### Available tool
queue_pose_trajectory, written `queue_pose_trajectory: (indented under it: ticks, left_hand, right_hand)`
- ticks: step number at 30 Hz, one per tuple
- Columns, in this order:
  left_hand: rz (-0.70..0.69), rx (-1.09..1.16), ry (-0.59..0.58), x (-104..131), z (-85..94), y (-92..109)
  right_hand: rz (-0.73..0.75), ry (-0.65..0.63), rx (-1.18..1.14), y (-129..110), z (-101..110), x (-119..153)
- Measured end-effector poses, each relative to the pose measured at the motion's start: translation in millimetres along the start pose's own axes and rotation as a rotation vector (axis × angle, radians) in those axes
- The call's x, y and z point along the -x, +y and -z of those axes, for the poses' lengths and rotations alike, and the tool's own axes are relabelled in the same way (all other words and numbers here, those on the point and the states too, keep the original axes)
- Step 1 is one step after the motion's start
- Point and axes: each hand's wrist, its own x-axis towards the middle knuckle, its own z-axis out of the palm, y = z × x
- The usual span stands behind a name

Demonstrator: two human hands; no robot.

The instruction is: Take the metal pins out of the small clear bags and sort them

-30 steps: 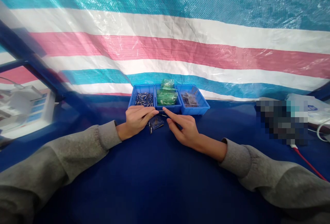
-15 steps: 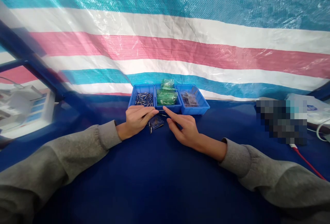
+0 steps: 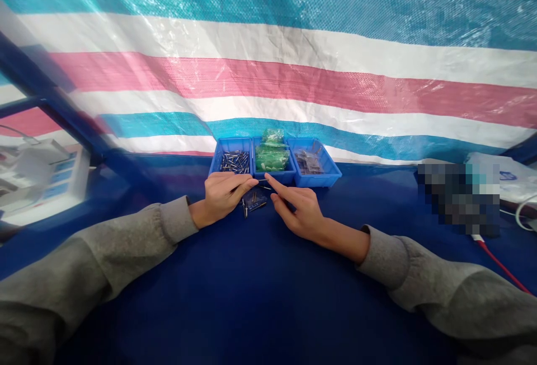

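Note:
My left hand is closed, thumb and fingers pinching a thin metal piece whose end sticks out to the right. Facing it, my right hand has its index finger stretched out, the tip at the free end of that piece, and the thumb apart below. Under and between the hands, a small clear bag with small metal parts lies on the blue table, a dark and silver metal piece at its left. Behind are three blue bins: one with metal pins, one with green bags, one with clear bags.
A striped plastic sheet hangs behind the blue table. White items stand at the left. A pixelated dark object with a red cable and a plastic bag are at the right.

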Motion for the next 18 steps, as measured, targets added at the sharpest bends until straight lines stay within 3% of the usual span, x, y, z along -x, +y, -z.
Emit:
queue_pose_trajectory:
  ticks: [18]
  left_hand:
    - [-0.012,-0.003,0.001,-0.1,0.0,0.3]
  right_hand:
    - [0.011,-0.025,0.001,-1.4,0.6,-0.7]
